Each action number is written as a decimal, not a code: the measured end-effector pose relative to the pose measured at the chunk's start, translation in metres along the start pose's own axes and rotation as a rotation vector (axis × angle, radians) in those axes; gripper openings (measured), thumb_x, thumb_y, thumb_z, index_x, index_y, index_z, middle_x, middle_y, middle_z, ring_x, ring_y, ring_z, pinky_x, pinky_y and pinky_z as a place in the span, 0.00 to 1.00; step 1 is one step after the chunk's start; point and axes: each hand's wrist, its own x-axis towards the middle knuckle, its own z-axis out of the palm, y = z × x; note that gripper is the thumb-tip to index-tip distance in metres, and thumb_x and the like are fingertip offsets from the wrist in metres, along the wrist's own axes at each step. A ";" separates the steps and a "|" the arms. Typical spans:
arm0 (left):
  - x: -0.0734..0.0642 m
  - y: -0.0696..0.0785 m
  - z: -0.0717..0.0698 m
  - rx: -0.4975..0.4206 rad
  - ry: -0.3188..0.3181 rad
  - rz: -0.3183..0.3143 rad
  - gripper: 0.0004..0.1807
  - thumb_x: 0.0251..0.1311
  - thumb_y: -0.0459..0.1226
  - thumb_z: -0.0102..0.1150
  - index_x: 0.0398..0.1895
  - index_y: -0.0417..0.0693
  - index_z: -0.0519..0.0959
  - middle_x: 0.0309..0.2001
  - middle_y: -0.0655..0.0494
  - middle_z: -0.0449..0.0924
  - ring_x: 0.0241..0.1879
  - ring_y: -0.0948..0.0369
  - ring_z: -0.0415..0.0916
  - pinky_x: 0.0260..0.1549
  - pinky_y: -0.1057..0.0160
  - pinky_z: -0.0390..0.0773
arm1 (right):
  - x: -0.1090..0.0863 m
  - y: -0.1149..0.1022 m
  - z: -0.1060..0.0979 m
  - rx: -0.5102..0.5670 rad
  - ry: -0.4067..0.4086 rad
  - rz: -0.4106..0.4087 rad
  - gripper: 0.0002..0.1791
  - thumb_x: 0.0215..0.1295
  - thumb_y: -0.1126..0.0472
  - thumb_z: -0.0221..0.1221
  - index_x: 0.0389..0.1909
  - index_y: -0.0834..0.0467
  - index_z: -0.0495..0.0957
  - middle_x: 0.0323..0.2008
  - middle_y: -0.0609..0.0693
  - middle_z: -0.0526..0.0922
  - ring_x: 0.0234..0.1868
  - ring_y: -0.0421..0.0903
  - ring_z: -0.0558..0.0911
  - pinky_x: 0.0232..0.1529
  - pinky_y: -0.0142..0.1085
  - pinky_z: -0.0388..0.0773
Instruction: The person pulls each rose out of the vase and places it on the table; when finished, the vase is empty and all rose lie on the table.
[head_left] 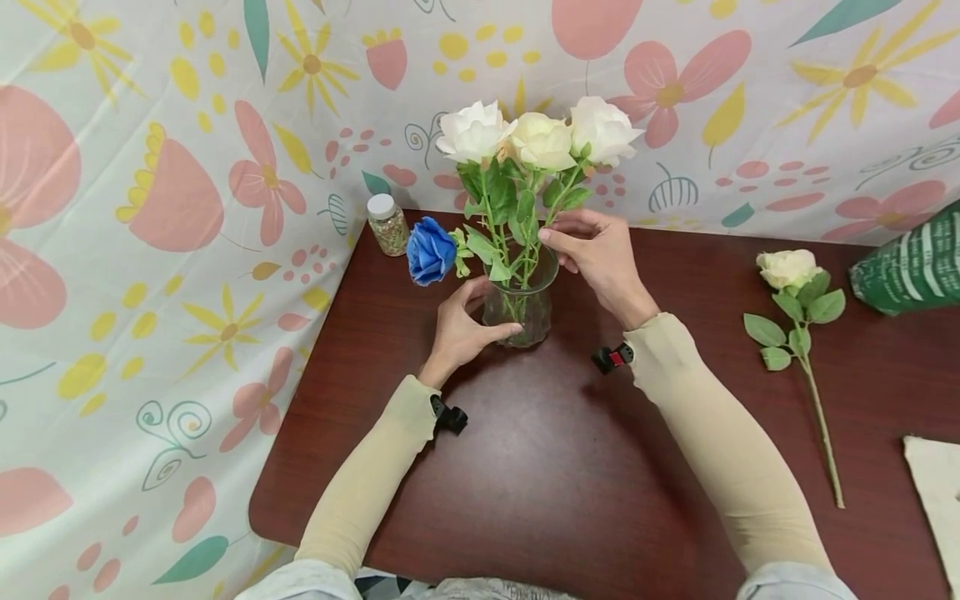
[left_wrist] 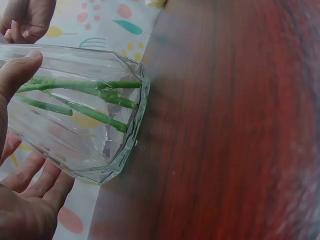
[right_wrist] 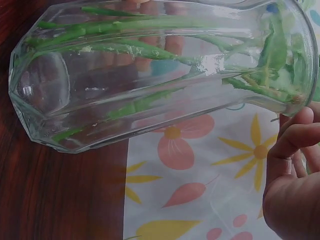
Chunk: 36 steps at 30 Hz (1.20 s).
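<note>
A clear faceted glass vase stands upright on the table, holding several roses. My left hand grips its lower body from the left, thumb across the front and fingers round the far side. Just above the rim, my right hand pinches the stem of the rightmost white rose between thumb and fingertips. A cream rose and another white rose stand beside it; a blue rose leans out left. Inside the glass, green stems reach toward the base in the left wrist view.
At the back left corner stands a small white-capped jar. One cream rose lies on the right of the table, near a green patterned bag and a beige cloth. Flower-printed sheeting lines the left and back.
</note>
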 end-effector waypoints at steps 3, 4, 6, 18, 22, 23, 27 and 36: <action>0.000 -0.001 -0.001 -0.001 -0.003 0.007 0.45 0.49 0.39 0.89 0.71 0.41 0.78 0.66 0.42 0.84 0.67 0.46 0.83 0.72 0.51 0.84 | 0.001 0.000 0.001 0.001 0.002 -0.012 0.14 0.67 0.65 0.75 0.48 0.69 0.88 0.29 0.41 0.92 0.18 0.40 0.78 0.19 0.29 0.72; 0.000 -0.002 -0.001 -0.004 -0.003 0.008 0.45 0.48 0.39 0.89 0.71 0.41 0.78 0.66 0.42 0.84 0.67 0.46 0.83 0.72 0.50 0.84 | 0.001 0.000 0.001 0.003 0.000 -0.017 0.12 0.67 0.65 0.75 0.47 0.68 0.89 0.28 0.41 0.92 0.18 0.40 0.78 0.19 0.29 0.72; 0.000 -0.002 -0.001 -0.006 -0.006 0.010 0.45 0.49 0.38 0.89 0.72 0.40 0.78 0.67 0.41 0.83 0.68 0.45 0.82 0.72 0.50 0.84 | 0.000 -0.001 0.001 0.011 0.000 -0.028 0.12 0.67 0.65 0.75 0.46 0.69 0.89 0.28 0.42 0.92 0.18 0.39 0.78 0.19 0.28 0.72; 0.002 -0.002 -0.001 -0.016 -0.005 0.025 0.46 0.48 0.37 0.89 0.72 0.37 0.77 0.65 0.38 0.84 0.68 0.45 0.83 0.72 0.50 0.84 | -0.003 -0.013 0.005 0.072 0.057 -0.063 0.03 0.67 0.65 0.75 0.39 0.59 0.91 0.26 0.41 0.90 0.19 0.37 0.77 0.19 0.26 0.70; 0.002 -0.003 -0.002 -0.014 -0.005 0.031 0.46 0.48 0.36 0.89 0.72 0.38 0.77 0.65 0.38 0.84 0.67 0.45 0.83 0.71 0.50 0.85 | -0.003 -0.017 0.005 0.095 0.075 -0.069 0.04 0.66 0.66 0.75 0.39 0.58 0.91 0.25 0.41 0.89 0.18 0.37 0.76 0.19 0.25 0.69; 0.002 -0.004 -0.002 -0.014 -0.004 0.032 0.46 0.48 0.36 0.89 0.72 0.38 0.77 0.65 0.39 0.84 0.67 0.45 0.83 0.71 0.51 0.85 | -0.003 -0.018 0.005 0.099 0.076 -0.075 0.04 0.66 0.66 0.75 0.38 0.58 0.91 0.24 0.41 0.89 0.18 0.37 0.76 0.19 0.25 0.69; 0.002 -0.005 -0.002 -0.015 -0.004 0.035 0.45 0.48 0.36 0.89 0.71 0.38 0.78 0.64 0.39 0.84 0.67 0.45 0.83 0.71 0.51 0.85 | -0.003 -0.019 0.005 0.114 0.078 -0.104 0.03 0.65 0.68 0.75 0.36 0.57 0.91 0.21 0.43 0.87 0.17 0.37 0.76 0.18 0.25 0.68; 0.002 -0.002 -0.003 -0.021 -0.019 0.025 0.46 0.49 0.37 0.88 0.73 0.38 0.76 0.67 0.39 0.83 0.68 0.45 0.82 0.73 0.49 0.83 | -0.004 -0.011 0.008 0.067 0.060 -0.121 0.04 0.67 0.68 0.73 0.33 0.57 0.91 0.17 0.43 0.84 0.16 0.37 0.75 0.17 0.27 0.66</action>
